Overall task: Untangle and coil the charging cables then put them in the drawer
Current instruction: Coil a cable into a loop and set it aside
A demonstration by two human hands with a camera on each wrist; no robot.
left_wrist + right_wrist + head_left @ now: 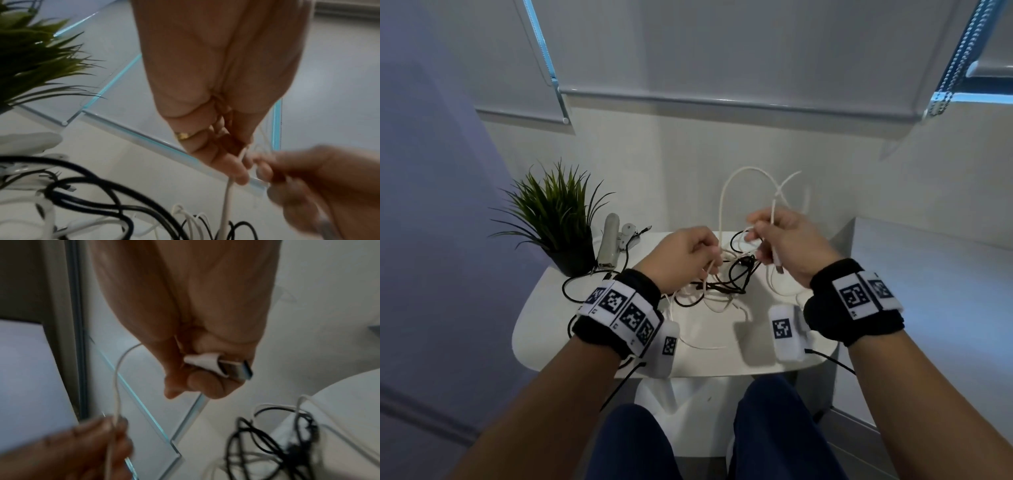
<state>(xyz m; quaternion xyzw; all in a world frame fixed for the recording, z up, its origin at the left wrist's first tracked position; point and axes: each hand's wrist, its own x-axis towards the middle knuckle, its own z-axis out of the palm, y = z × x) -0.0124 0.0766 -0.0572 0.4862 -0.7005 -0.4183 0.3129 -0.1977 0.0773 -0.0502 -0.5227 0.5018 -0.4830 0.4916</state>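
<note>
A tangle of black cable (736, 277) and white cable (726, 192) lies on the small white table (544, 325). My left hand (685, 257) hovers over the tangle and pinches a white cable strand (228, 199) that runs down into the heap. Slightly higher and to the right, my right hand (784, 240) grips the white cable near its end. The white USB plug (222, 365) with its metal tip pokes out of that fist. A tall loop of white cable rises behind both hands. No drawer is visible.
A potted green plant (558, 216) stands at the table's back left. Beside it lie a pale elongated gadget (608, 243) and small white items. Window blinds (722, 51) and a wall close the back. My knees (780, 428) sit under the table's front edge.
</note>
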